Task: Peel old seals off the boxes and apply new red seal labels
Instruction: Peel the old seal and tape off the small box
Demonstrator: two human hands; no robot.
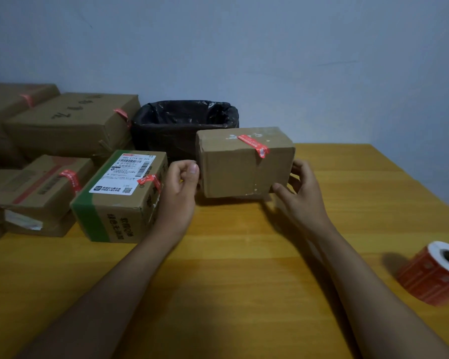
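Note:
A plain brown cardboard box (233, 172) sits at the middle of the yellow wooden table (244, 255). A red seal label (253, 145) runs across its top and folds over the front edge. My right hand (300, 193) grips the box's lower right corner, thumb on the front face and fingers round the right side. My left hand (180, 185) is beside the box's left edge with its fingers curled; I see nothing in it. A roll of red seal labels (434, 274) lies on the table at the right edge.
A bin lined with a black bag (184, 120) stands behind the box, against the wall. Several sealed cardboard boxes are stacked at the left, the nearest one (119, 198) carrying a white shipping label and green tape, close to my left wrist.

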